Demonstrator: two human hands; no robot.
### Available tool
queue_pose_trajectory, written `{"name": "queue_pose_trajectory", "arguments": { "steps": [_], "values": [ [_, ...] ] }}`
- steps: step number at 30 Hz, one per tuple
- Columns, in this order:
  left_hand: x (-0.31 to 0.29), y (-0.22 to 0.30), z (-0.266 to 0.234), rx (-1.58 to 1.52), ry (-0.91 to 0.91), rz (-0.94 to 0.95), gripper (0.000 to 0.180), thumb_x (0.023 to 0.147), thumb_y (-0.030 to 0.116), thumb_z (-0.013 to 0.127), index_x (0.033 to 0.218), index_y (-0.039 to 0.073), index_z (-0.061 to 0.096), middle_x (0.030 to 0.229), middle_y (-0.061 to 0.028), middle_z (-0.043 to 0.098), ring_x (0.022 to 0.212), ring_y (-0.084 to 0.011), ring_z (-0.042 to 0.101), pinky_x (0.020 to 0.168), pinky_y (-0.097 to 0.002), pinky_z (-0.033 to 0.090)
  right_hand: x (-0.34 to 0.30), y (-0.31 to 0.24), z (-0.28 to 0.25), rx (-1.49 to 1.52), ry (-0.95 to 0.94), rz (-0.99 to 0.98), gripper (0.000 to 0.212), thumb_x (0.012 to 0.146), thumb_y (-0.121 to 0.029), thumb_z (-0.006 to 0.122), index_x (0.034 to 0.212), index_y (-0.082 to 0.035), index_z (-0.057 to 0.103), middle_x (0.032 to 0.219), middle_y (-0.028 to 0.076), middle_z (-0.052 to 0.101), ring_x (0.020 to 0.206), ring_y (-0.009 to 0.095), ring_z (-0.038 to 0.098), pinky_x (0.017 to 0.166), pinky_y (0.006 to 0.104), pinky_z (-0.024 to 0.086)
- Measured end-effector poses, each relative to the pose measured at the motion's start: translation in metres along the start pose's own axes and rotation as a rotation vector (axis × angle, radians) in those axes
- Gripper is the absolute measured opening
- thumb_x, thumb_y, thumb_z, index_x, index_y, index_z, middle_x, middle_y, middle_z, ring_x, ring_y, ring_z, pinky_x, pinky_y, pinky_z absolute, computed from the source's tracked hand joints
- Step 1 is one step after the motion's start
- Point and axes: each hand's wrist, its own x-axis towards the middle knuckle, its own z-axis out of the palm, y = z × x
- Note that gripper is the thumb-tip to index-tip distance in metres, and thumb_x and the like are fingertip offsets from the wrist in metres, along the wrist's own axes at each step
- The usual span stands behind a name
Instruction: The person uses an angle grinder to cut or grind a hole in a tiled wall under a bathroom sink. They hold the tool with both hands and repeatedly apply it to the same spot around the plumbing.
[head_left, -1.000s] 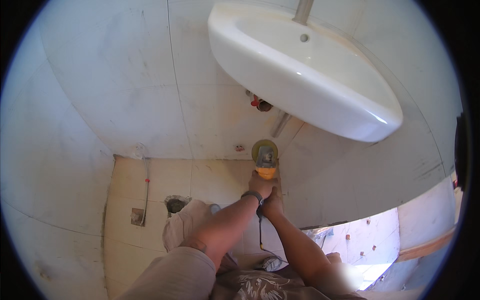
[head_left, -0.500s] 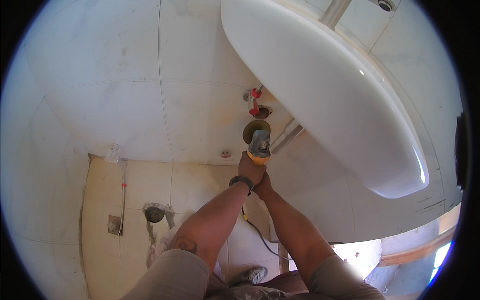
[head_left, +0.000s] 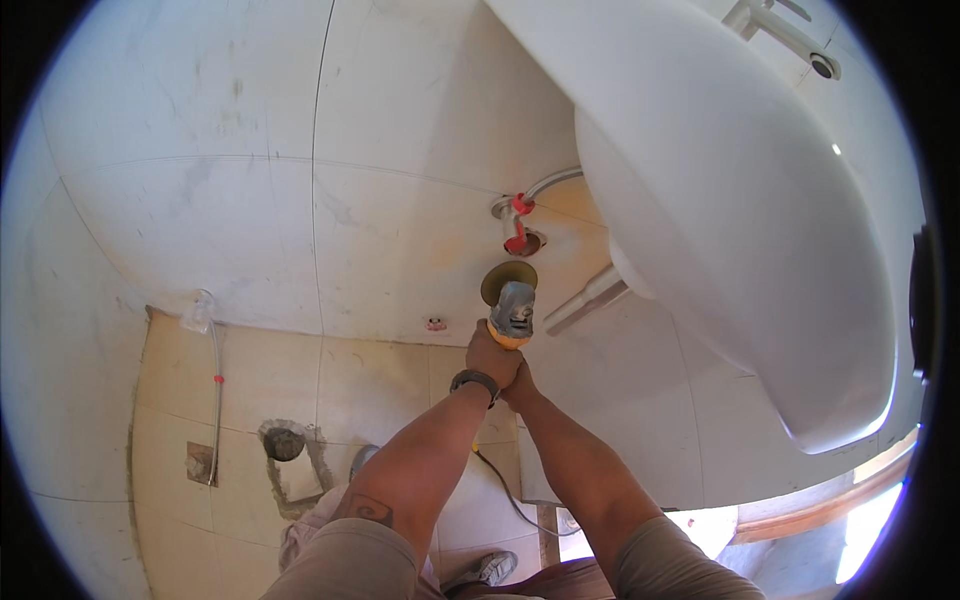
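Observation:
Both my hands are closed round a yellow and grey angle grinder [head_left: 515,310], whose round cutting disc [head_left: 509,282] points away from me toward the pale tiled wall. My left hand [head_left: 492,354], with a dark band at its wrist, grips the body just behind the grey head. Lower and slightly right, my right hand [head_left: 521,386] holds the rear part, its fingers partly hidden. Just beyond the disc, a valve with red fittings [head_left: 517,222] sits beside a round hole [head_left: 530,243] in the wall. Whether the disc touches the tile I cannot tell.
A white washbasin [head_left: 730,200] with a metal tap [head_left: 797,40] overhangs on the right. Under it, a grey drain pipe [head_left: 588,298] sticks out near the grinder. A cable [head_left: 510,490] trails below my hands. The tiled floor has an open drain hole [head_left: 285,443] at left.
The view has shifted, so the basin shows farther right and its hose to the red valve is now visible. My hands keep the same grip on the angle grinder.

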Motion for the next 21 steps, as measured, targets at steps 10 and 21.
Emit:
{"name": "queue_pose_trajectory", "arguments": {
  "steps": [10, 21],
  "values": [
    [0.007, 0.000, 0.001, 0.081, -0.073, -0.029, 0.065, 0.074, 0.016, 0.081, 0.128, 0.001, 0.047, 0.121, -0.0266, 0.067, 0.118, -0.0438, 0.064, 0.102, -0.0485, 0.053, -0.003, -0.023, 0.001, -0.198, -0.007, 0.156, 0.071, 0.084, -0.009, 0.085, 0.143, -0.003, 0.044, 0.140, 0.011, 0.058, 0.128, 0.022, 0.059, 0.100, 0.0377, 0.051],
    [0.010, -0.011, 0.011, 0.142, -0.055, 0.064, 0.069, 0.074, 0.021, 0.083, 0.129, -0.001, 0.047, 0.118, -0.0261, 0.070, 0.114, -0.0438, 0.067, 0.098, -0.0482, 0.056, -0.009, -0.018, -0.003, -0.149, -0.043, 0.118, 0.067, 0.091, -0.005, 0.078, 0.145, -0.004, 0.039, 0.144, 0.011, 0.054, 0.131, 0.022, 0.055, 0.104, 0.0374, 0.048]
  ]
}}
